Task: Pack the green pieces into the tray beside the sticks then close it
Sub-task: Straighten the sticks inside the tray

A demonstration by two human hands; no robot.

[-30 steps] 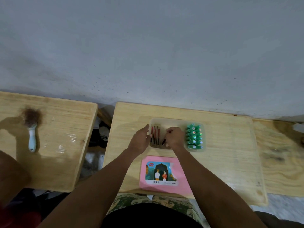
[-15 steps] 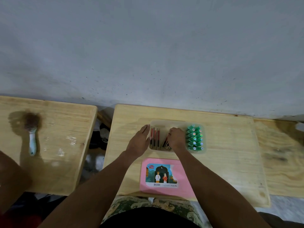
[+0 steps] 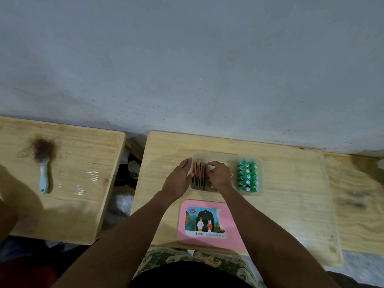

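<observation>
A clear plastic tray (image 3: 214, 155) lies on the middle wooden table. Several green pieces (image 3: 248, 175) with coloured tips fill its right part in a stacked row. Dark red and black sticks (image 3: 198, 175) lie side by side in its left part. My left hand (image 3: 179, 179) rests flat against the tray's left wall, fingers extended. My right hand (image 3: 219, 175) is curled over the sticks at the tray's middle, fingertips touching them; what is under it is hidden. The pink lid (image 3: 205, 224) with a picture label lies flat in front of the tray.
A second wooden table (image 3: 83, 183) stands to the left across a gap, with a white-handled brush (image 3: 44, 169) on it. A grey wall rises right behind the tables. Another wooden surface (image 3: 357, 200) adjoins on the right. My lap is at the table's near edge.
My right hand has shifted slightly left over the sticks, and the slanted sticks now lie straight. My left hand stays at the tray's left wall. The view has dipped slightly.
</observation>
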